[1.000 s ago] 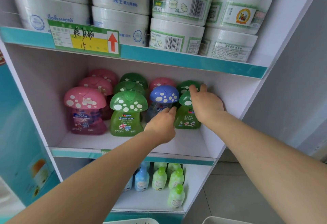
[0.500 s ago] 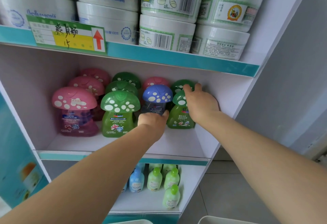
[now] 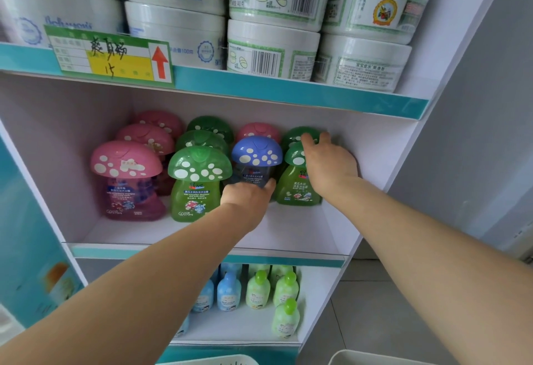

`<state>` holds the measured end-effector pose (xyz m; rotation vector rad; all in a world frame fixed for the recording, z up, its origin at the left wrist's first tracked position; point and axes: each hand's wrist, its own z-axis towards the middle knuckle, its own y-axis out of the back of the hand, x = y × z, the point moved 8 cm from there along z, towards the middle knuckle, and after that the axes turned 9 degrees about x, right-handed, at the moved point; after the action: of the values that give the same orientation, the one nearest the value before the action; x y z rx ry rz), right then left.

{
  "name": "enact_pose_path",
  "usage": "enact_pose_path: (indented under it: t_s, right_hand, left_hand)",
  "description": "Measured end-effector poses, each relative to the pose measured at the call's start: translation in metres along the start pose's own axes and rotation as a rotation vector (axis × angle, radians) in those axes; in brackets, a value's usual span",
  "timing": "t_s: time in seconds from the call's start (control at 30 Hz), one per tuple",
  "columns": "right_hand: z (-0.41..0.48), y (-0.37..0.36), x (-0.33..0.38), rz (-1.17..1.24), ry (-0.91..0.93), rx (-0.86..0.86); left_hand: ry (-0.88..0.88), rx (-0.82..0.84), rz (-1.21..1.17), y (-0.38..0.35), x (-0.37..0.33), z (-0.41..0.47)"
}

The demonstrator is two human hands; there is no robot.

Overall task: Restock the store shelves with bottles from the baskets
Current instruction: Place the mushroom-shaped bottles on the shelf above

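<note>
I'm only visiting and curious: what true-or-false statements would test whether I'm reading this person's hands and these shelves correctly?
1. The left hand touches the blue-capped bottle. True.
2. The right hand is on a pink-capped bottle. False: it covers the cap of the green-capped bottle at the row's right end.
3. Stacked white tubs stand on the shelf above. True.
4. The lowest shelf holds only pink bottles. False: small blue bottles and small green bottles stand there.

white powder tubs (image 3: 173, 27): stacked two high, up top | price tag (image 3: 112, 56): red arrow | grey wall (image 3: 476, 105): right
</note>
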<state>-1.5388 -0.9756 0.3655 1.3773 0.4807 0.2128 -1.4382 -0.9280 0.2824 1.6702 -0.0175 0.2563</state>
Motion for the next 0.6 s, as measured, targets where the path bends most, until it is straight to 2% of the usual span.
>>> enact_pose_path:
  t_s: [0.23, 0.4, 0.6]
  right_hand:
    - [-0.006, -0.001, -0.002, 0.027, 0.006, -0.023]
    - [-0.025, -0.001, -0.002, 0.08, 0.01, -0.009]
    - [-0.071, 0.005, 0.011, -0.005, 0.052, -0.15]
  left_hand:
    - [-0.008, -0.012, 0.033, 0.0, -0.002, -0.004]
    - [-0.043, -0.113, 0.049, 0.009, -0.006, -0.021]
    - [-0.052, -0.124, 0.077, 0.016, -0.007, -0.061]
